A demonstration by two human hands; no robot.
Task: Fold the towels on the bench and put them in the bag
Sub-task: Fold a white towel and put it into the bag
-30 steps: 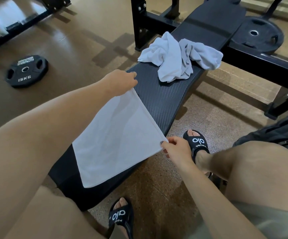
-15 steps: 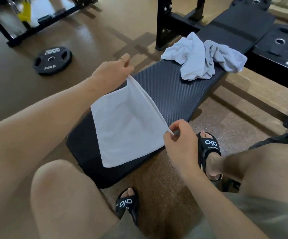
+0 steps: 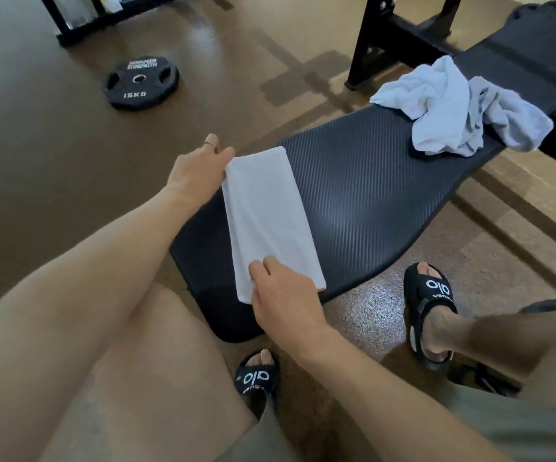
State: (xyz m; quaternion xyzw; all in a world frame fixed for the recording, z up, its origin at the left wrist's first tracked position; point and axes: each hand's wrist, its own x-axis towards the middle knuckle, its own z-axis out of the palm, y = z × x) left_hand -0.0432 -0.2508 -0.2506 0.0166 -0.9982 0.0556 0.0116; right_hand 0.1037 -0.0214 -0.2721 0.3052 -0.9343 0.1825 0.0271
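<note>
A white towel [image 3: 266, 215] lies folded into a narrow strip on the near left part of the black padded bench [image 3: 370, 195]. My left hand [image 3: 196, 168] pinches the strip's far left corner. Its near end is held by my right hand [image 3: 280, 295], fingers curled on the cloth. A crumpled pile of pale towels [image 3: 460, 108] sits farther along the bench. Only a dark edge of the bag [image 3: 550, 303] shows at the right, behind my right leg.
A black 15 kg weight plate [image 3: 140, 82] lies on the brown floor to the left. A black rack frame [image 3: 403, 31] stands behind the bench. My feet in black sandals [image 3: 431, 311] rest on the floor beside the bench's near end.
My right hand carried the towel's right edge over to the left, folding the flat square into a narrow strip. The left hand kept its corner. The view shifted left.
</note>
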